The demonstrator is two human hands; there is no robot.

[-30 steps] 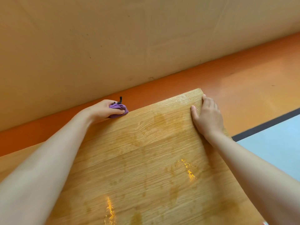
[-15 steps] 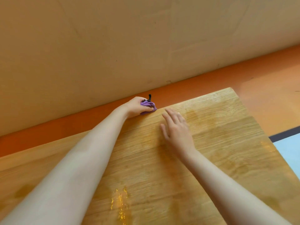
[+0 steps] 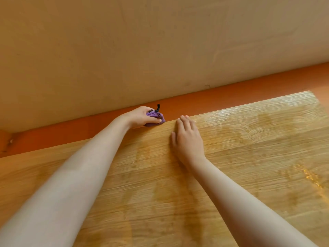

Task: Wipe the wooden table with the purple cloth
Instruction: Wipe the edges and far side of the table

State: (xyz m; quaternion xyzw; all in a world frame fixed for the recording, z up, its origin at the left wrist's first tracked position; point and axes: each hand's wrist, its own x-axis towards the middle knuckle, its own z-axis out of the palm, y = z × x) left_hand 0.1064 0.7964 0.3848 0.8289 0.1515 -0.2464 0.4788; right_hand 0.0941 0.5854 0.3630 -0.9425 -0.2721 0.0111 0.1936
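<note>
The wooden table (image 3: pixel 249 157) fills the lower part of the head view, with darker damp streaks on its surface. At its far edge my left hand (image 3: pixel 142 116) grips the bunched purple cloth (image 3: pixel 154 115), from which a small black tab sticks up. The cloth sits right on the table's back edge. My right hand (image 3: pixel 187 139) lies flat on the tabletop just right of the cloth, fingers straight and pointing toward the far edge.
A beige wall (image 3: pixel 160 50) stands close behind the table. An orange strip of floor (image 3: pixel 213 100) runs between the wall and the table's back edge. The table's far right corner (image 3: pixel 309 94) shows at the right.
My right hand left the far right corner and now rests flat near the cloth. My left hand keeps the cloth on the back edge. The view has shifted left along the table.
</note>
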